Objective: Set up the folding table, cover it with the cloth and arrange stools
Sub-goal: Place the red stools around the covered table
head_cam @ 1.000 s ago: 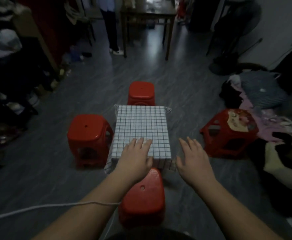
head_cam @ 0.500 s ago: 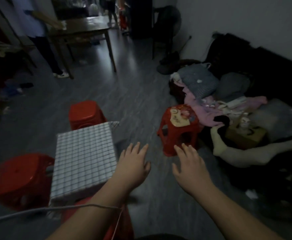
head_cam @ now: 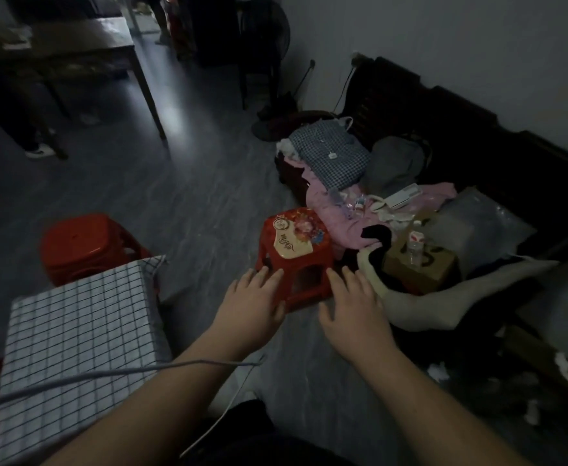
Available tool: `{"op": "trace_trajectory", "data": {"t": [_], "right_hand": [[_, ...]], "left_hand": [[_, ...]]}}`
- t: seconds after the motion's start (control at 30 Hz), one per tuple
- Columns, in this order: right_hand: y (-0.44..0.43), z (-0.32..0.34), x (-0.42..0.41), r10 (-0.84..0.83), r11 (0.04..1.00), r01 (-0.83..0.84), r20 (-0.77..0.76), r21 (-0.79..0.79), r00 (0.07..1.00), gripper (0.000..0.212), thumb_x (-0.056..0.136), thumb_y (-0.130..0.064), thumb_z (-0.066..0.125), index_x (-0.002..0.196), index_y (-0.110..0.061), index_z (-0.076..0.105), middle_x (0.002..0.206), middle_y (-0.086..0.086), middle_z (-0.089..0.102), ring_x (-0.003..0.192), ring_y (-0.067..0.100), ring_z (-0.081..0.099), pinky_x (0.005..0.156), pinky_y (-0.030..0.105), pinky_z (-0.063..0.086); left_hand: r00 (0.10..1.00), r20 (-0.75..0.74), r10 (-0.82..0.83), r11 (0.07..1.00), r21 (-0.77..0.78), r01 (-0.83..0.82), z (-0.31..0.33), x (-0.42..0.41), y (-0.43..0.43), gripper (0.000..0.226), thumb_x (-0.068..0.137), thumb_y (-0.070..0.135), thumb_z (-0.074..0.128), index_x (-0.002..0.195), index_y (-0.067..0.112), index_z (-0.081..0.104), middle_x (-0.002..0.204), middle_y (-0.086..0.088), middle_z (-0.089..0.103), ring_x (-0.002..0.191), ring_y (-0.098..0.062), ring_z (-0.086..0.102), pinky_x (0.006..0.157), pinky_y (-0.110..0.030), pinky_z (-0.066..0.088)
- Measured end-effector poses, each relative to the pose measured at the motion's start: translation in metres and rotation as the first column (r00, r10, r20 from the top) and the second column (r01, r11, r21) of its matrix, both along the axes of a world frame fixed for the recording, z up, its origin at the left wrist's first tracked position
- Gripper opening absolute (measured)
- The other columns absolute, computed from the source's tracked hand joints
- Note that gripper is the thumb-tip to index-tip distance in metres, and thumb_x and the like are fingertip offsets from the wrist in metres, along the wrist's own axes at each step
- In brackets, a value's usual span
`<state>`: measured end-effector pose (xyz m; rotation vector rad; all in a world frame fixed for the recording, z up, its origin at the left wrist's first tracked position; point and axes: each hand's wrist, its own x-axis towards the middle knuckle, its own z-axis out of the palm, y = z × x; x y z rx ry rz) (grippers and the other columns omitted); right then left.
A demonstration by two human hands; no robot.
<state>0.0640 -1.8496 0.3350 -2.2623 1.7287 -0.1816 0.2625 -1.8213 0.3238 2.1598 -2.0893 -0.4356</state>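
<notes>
Your left hand (head_cam: 254, 302) and right hand (head_cam: 353, 307) reach the patterned stool (head_cam: 294, 245) at frame centre — fingers spread wide, holding nothing. Grip both sides evenly, then lift it clear of the clothes pile (head_cam: 349, 210) toward the covered table (head_cam: 74, 331).

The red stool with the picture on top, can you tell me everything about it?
The stool looks like glossy red plastic, with a flat seat carrying a cream and flowery picture. Its sides have open cut-outs between the legs. It stands upright on the grey floor, apart from the checked table, close beside a pile of clothes. The left hand and right hand are open at its near side; touching is unclear.
</notes>
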Motion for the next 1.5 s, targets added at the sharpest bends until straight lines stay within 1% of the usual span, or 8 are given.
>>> {"op": "trace_trajectory", "data": {"t": [0.23, 0.47, 0.67, 0.8, 0.97, 1.1, 1.37, 1.5], "right_hand": [[-0.126, -0.019, 0.027, -0.021, 1.000, 0.021, -0.020, 0.014, 1.000, 0.067, 0.097, -0.047, 0.044, 0.156, -0.027, 0.021, 0.163, 0.003, 0.023, 0.151, 0.024, 0.012, 0.122, 0.048, 0.021], [-0.263, -0.031, 0.068, -0.058, 0.996, 0.059, -0.019, 0.063, 0.998, 0.067, 0.095, -0.046, 0.046, 0.155, -0.026, 0.024, 0.160, 0.003, 0.028, 0.149, 0.023, 0.020, 0.120, 0.046, 0.025], [-0.369, -0.052, 0.064, -0.083, 0.990, 0.084, -0.017, 0.113, 0.996, 0.065, 0.096, -0.044, 0.046, 0.154, -0.025, 0.026, 0.159, 0.004, 0.029, 0.148, 0.023, 0.022, 0.119, 0.044, 0.025], [-0.445, -0.086, 0.053, -0.019, 0.987, 0.022, -0.022, 0.161, 1.000, 0.064, 0.095, -0.042, 0.047, 0.153, -0.024, 0.027, 0.159, 0.006, 0.031, 0.146, 0.025, 0.024, 0.119, 0.045, 0.027], [-0.532, -0.146, 0.044, 0.172, 0.953, -0.153, -0.049, 0.262, 0.984, 0.069, 0.087, -0.046, 0.036, 0.152, -0.023, 0.031, 0.156, 0.009, 0.036, 0.143, 0.029, 0.031, 0.114, 0.049, 0.034], [-0.588, -0.202, 0.041, 0.288, 0.907, -0.245, -0.083, 0.342, 0.954, 0.069, 0.091, -0.041, 0.049, 0.153, -0.023, 0.027, 0.159, 0.010, 0.031, 0.146, 0.029, 0.027, 0.115, 0.049, 0.033], [-0.659, -0.391, 0.071, 0.242, 0.870, -0.204, -0.030, 0.448, 0.970, 0.073, 0.095, -0.042, 0.051, 0.156, -0.030, 0.015, 0.164, 0.009, 0.018, 0.149, 0.029, 0.018, 0.119, 0.048, 0.026], [-0.676, -0.489, 0.086, 0.135, 0.870, -0.098, -0.042, 0.483, 0.990, 0.083, 0.093, -0.058, 0.050, 0.157, -0.033, 0.003, 0.165, 0.016, 0.005, 0.148, 0.040, 0.017, 0.113, 0.055, 0.030]], "left_hand": [[0.998, -0.059, 0.009, 1.000, 0.010, -0.009, -0.018, 0.030, -0.133, 0.066, 0.098, 0.048, 0.041, 0.156, 0.030, 0.017, 0.163, -0.004, 0.022, 0.151, -0.029, 0.016, 0.121, -0.047, 0.020], [0.998, -0.004, -0.070, 0.996, 0.062, 0.070, -0.026, 0.079, -0.284, 0.066, 0.097, 0.048, 0.042, 0.156, 0.030, 0.019, 0.162, -0.002, 0.025, 0.150, -0.028, 0.020, 0.120, -0.044, 0.022], [0.999, -0.011, -0.043, 0.990, 0.130, 0.044, -0.052, 0.089, -0.386, 0.065, 0.098, 0.051, 0.041, 0.156, 0.029, 0.020, 0.161, -0.005, 0.028, 0.149, -0.028, 0.022, 0.119, -0.046, 0.025], [0.999, -0.018, 0.029, 0.979, 0.203, -0.025, -0.088, 0.079, -0.438, 0.066, 0.099, 0.053, 0.040, 0.156, 0.028, 0.018, 0.162, -0.005, 0.025, 0.149, -0.028, 0.022, 0.119, -0.046, 0.025], [0.992, 0.023, 0.124, 0.939, 0.319, -0.125, -0.142, 0.055, -0.491, 0.065, 0.099, 0.050, 0.040, 0.156, 0.027, 0.018, 0.163, -0.004, 0.023, 0.150, -0.028, 0.019, 0.118, -0.048, 0.024], [0.972, 0.034, 0.231, 0.877, 0.425, -0.223, -0.200, 0.046, -0.525, 0.063, 0.099, 0.048, 0.041, 0.155, 0.030, 0.019, 0.164, -0.002, 0.020, 0.149, -0.028, 0.020, 0.118, -0.047, 0.024], [0.888, 0.039, 0.458, 0.766, 0.490, -0.416, -0.390, 0.061, -0.567, 0.075, 0.097, 0.054, 0.042, 0.157, 0.024, 0.008, 0.165, -0.013, 0.007, 0.150, -0.036, 0.015, 0.115, -0.050, 0.030], [0.770, 0.008, 0.638, 0.661, 0.507, -0.553, -0.480, 0.074, -0.576, 0.088, 0.093, 0.063, 0.046, 0.157, 0.028, -0.005, 0.164, -0.019, -0.008, 0.150, -0.041, 0.007, 0.113, -0.056, 0.027]]}}
